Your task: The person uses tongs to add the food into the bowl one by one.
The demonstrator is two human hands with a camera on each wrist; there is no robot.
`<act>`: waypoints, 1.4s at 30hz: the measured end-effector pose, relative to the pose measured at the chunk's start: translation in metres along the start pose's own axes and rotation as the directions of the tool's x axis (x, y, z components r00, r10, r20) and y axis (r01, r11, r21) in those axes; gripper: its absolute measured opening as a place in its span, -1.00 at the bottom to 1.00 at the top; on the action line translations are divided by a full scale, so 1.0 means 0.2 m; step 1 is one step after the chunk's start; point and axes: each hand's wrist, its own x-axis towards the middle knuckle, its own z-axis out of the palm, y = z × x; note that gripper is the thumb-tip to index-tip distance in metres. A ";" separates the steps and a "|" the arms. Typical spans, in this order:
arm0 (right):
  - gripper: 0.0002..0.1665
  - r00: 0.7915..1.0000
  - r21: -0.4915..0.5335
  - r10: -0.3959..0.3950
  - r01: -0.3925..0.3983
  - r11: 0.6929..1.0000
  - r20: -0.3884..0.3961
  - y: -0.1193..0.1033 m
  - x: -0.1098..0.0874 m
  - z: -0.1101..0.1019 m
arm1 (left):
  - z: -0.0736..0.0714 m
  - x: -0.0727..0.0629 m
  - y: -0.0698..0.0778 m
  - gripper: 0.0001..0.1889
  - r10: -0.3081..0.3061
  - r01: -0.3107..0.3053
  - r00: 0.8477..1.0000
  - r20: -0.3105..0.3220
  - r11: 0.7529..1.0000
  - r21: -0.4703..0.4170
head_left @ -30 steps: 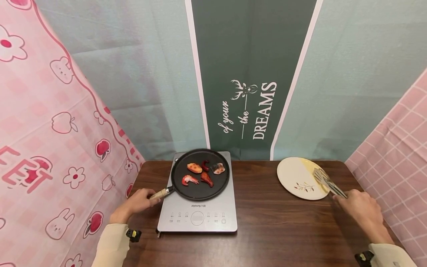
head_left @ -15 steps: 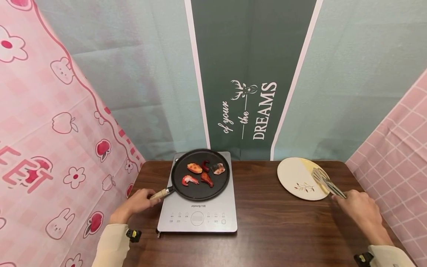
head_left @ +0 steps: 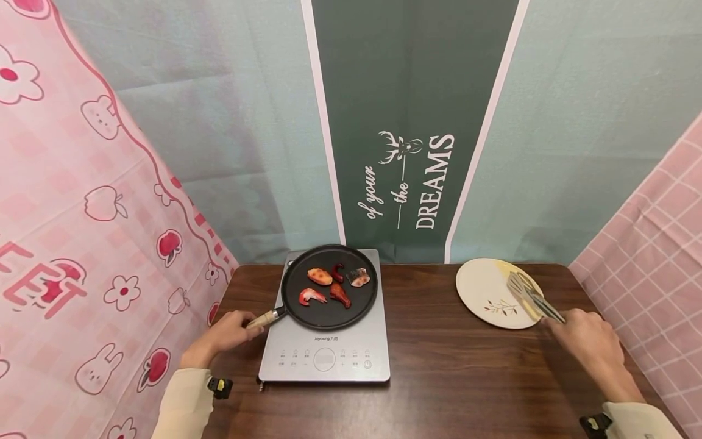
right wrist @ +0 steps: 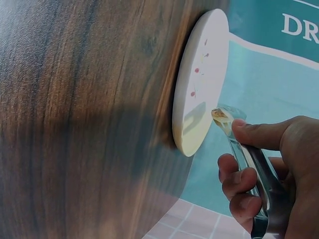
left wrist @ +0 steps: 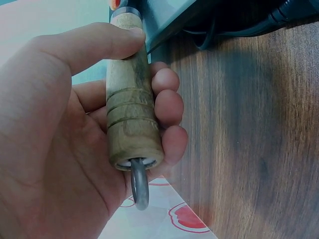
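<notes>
My left hand (head_left: 233, 331) grips the ringed wooden handle (left wrist: 132, 107) of a flat black frying pan (head_left: 359, 308), thumb laid along its top. In the pan lie a shrimp (head_left: 312, 297), a drumstick (head_left: 340, 295), a dark-skinned fish piece (head_left: 359, 277), a red chili (head_left: 337, 272) and a browned orange piece (head_left: 320, 277). On the right, my right hand (head_left: 588, 341) holds metal tongs (head_left: 540, 303), fingers curled round the arms. Their heads overlap the yellow side of an oval plate (head_left: 479, 289). A small yellow-brown patch shows at the tips in the right wrist view; I cannot tell what it is.
Under the pan is a silver induction cooktop (head_left: 301, 353) with its controls toward me. Both it and the plate stand on a dark wooden table (head_left: 439, 366). Printed cloths hang behind and at both sides. A black cable (left wrist: 239, 32) lies beside the cooktop.
The tongs and my right hand have shifted slightly left over the plate. My left hand, the pan and the food in it stay in place.
</notes>
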 end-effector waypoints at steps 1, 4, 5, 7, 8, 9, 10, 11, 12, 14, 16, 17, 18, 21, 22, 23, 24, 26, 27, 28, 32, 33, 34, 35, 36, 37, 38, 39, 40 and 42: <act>-0.46 1.000 -0.003 -0.002 0.002 1.000 -0.009 -0.01 0.00 0.00 | 0.00 0.00 0.00 -0.77 0.003 -0.003 1.000 -0.002 1.000 0.002; -0.49 1.000 -0.008 -0.011 0.011 1.000 -0.024 -0.01 0.01 0.00 | 0.00 0.00 0.00 -0.78 0.000 0.000 1.000 -0.002 1.000 0.008; -0.50 1.000 -0.009 -0.011 0.011 1.000 -0.024 -0.02 0.01 0.00 | 0.00 0.00 0.00 -0.78 -0.003 0.003 1.000 -0.002 1.000 0.008; -0.51 1.000 -0.009 -0.013 0.013 1.000 -0.026 -0.02 0.01 0.00 | 0.00 0.00 0.01 -0.78 -0.011 0.011 1.000 -0.002 1.000 0.005; -0.52 1.000 -0.010 -0.017 0.017 1.000 -0.024 -0.03 0.01 -0.01 | 0.00 0.00 0.01 -0.77 -0.011 0.011 1.000 0.000 1.000 0.007; -0.52 1.000 -0.011 -0.019 0.019 1.000 -0.022 -0.03 0.01 -0.01 | 0.00 0.00 0.01 -0.77 -0.006 0.006 1.000 0.000 1.000 0.009; -0.52 1.000 -0.012 -0.021 0.021 1.000 -0.019 -0.03 0.01 -0.01 | -0.01 0.00 0.01 -0.77 -0.008 0.008 1.000 -0.001 1.000 0.007; -0.52 1.000 -0.013 -0.021 0.021 1.000 -0.020 -0.04 0.01 -0.02 | 0.00 0.00 0.01 -0.76 -0.011 0.011 1.000 -0.002 1.000 0.005; -0.52 1.000 -0.013 -0.025 0.024 1.000 -0.018 -0.04 0.01 -0.02 | 0.00 0.00 0.01 -0.76 -0.010 0.010 1.000 -0.002 1.000 0.004; -0.52 0.999 -0.016 -0.030 0.030 0.999 -0.018 -0.05 0.01 -0.03 | 0.00 0.00 0.01 -0.75 -0.006 0.006 1.000 0.002 1.000 0.005; -0.51 0.999 -0.017 -0.037 0.036 0.999 -0.022 -0.06 0.01 -0.03 | 0.00 0.00 0.01 -0.77 -0.015 0.015 1.000 0.004 1.000 -0.004; -0.50 0.999 -0.018 -0.041 0.041 0.999 -0.027 -0.07 0.01 -0.03 | 0.00 0.00 0.01 -0.76 -0.012 0.012 1.000 0.005 1.000 -0.005; -0.50 0.999 -0.018 -0.045 0.045 0.999 -0.031 -0.07 0.01 -0.03 | 0.00 0.00 0.01 -0.77 -0.009 0.009 1.000 0.007 1.000 -0.007; -0.48 0.998 -0.015 -0.052 0.052 0.999 -0.043 -0.09 0.01 -0.04 | 0.00 0.00 0.01 -0.77 -0.005 0.005 1.000 0.006 1.000 -0.011; -0.49 0.997 -0.013 -0.054 0.053 0.999 -0.049 -0.10 0.01 -0.04 | 0.00 -0.01 0.01 -0.77 -0.005 0.005 1.000 0.005 1.000 -0.010; -0.49 0.997 -0.012 -0.055 0.055 0.998 -0.053 -0.10 0.01 -0.04 | 0.00 -0.01 0.01 -0.76 -0.004 0.004 1.000 0.005 1.000 -0.012; -0.49 0.997 -0.012 -0.056 0.056 0.998 -0.057 -0.11 0.01 -0.04 | 0.00 -0.01 0.01 -0.76 -0.006 0.006 1.000 0.005 1.000 -0.011; -0.51 0.996 -0.009 -0.060 0.060 0.998 -0.067 -0.12 0.01 -0.04 | -0.01 0.00 0.00 -0.74 -0.006 0.006 1.000 0.006 1.000 -0.014; -0.52 0.995 -0.007 -0.065 0.065 0.998 -0.073 -0.13 0.01 -0.04 | -0.01 0.00 0.00 -0.74 -0.008 0.008 1.000 0.006 1.000 -0.014; -0.52 0.995 -0.007 -0.068 0.068 0.998 -0.075 -0.14 0.01 -0.04 | 0.00 0.00 0.00 -0.74 -0.010 0.010 1.000 0.007 1.000 -0.016; -0.52 0.994 0.001 -0.080 0.080 0.997 -0.074 -0.16 0.01 -0.04 | 0.00 0.00 0.00 -0.75 -0.012 0.013 1.000 0.007 1.000 -0.014; -0.52 0.994 0.003 -0.082 0.083 0.997 -0.074 -0.17 0.01 -0.04 | 0.00 0.00 0.00 -0.76 -0.013 0.013 1.000 0.007 1.000 -0.011; -0.52 0.994 0.004 -0.086 0.087 0.996 -0.073 -0.17 0.01 -0.04 | 0.00 0.00 0.00 -0.76 -0.013 0.013 1.000 0.006 1.000 -0.011; -0.52 0.993 0.007 -0.088 0.089 0.996 -0.074 -0.18 0.01 -0.04 | 0.00 0.00 0.00 -0.76 -0.013 0.013 1.000 0.007 1.000 -0.011; -0.51 0.993 0.009 -0.090 0.091 0.996 -0.073 -0.18 0.01 -0.04 | 0.00 0.00 0.00 -0.76 -0.013 0.013 1.000 0.007 1.000 -0.011; -0.50 0.993 0.010 -0.092 0.092 0.996 -0.072 -0.19 0.01 -0.04 | 0.00 0.00 0.00 -0.75 -0.014 0.014 1.000 0.008 1.000 -0.012; -0.48 0.993 0.011 -0.092 0.093 0.996 -0.071 -0.20 0.01 -0.04 | 0.00 0.00 0.00 -0.75 -0.015 0.015 1.000 0.009 1.000 -0.013; -0.48 0.993 0.011 -0.095 0.096 0.995 -0.071 -0.20 0.02 -0.04 | 0.00 0.00 0.00 -0.75 -0.015 0.015 1.000 0.009 1.000 -0.013; -0.46 0.993 0.010 -0.096 0.097 0.995 -0.070 -0.21 0.02 -0.04 | 0.00 0.00 0.00 -0.74 -0.015 0.015 1.000 0.008 1.000 -0.014; -0.45 0.993 0.008 -0.099 0.100 0.995 -0.067 -0.22 0.02 -0.05 | 0.00 0.00 0.00 -0.74 -0.014 0.014 1.000 0.007 1.000 -0.013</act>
